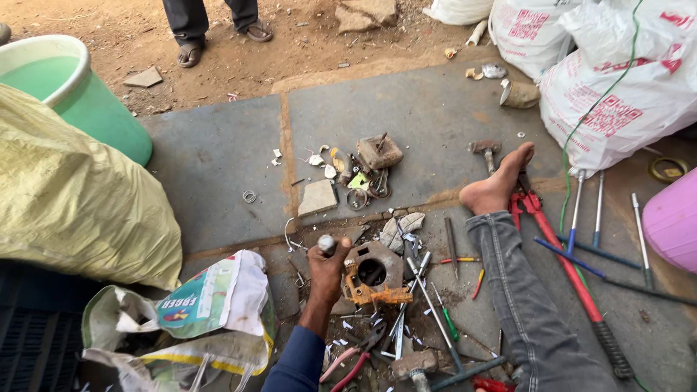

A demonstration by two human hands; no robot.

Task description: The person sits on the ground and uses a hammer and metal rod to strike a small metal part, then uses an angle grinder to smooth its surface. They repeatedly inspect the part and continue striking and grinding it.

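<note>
My left hand (pixel 328 270), in a blue sleeve, is shut around a short metal rod (pixel 326 242) with a rounded top, held upright. Just to its right, on the stone slab, lies a grey metal scrap part (pixel 385 260) with a round hole and an orange frame. The rod's lower end is hidden behind my fist. My right hand is out of view. My leg in grey jeans stretches to the right, ending in a bare foot (pixel 497 185).
Red bolt cutters (pixel 563 272), screwdrivers, pliers (pixel 350 363) and two hammers (pixel 485 150) lie around. Small scrap pieces (pixel 377 152) sit ahead. A yellow sack (pixel 65 196) and green bucket (pixel 72 94) are left, white sacks (pixel 624 87) right. Another person's feet (pixel 218 36) stand beyond.
</note>
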